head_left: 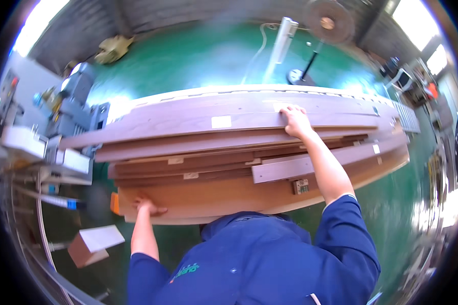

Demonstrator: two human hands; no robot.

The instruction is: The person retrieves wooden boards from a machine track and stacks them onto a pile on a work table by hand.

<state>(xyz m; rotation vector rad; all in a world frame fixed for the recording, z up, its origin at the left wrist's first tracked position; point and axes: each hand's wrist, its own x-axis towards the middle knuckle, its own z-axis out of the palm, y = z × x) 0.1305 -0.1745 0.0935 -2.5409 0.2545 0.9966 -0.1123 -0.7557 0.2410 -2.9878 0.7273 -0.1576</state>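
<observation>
A stack of long wood-toned planks lies across in front of me, on a wide tan board. My left hand rests on the near left part of that board, fingers spread. Farther off, my right hand is on the uppermost plank, its fingers bent and apart and their tips beside a white label. Another white label is on the same plank. A shorter greyish plank lies at an angle under my right forearm. Close to it, a small patterned block sits on the tan board.
Behind the stack runs a white-edged roller conveyor. Grey machinery stands at the left, with a cardboard box lower down. A pedestal fan and a white post stand on the green floor beyond.
</observation>
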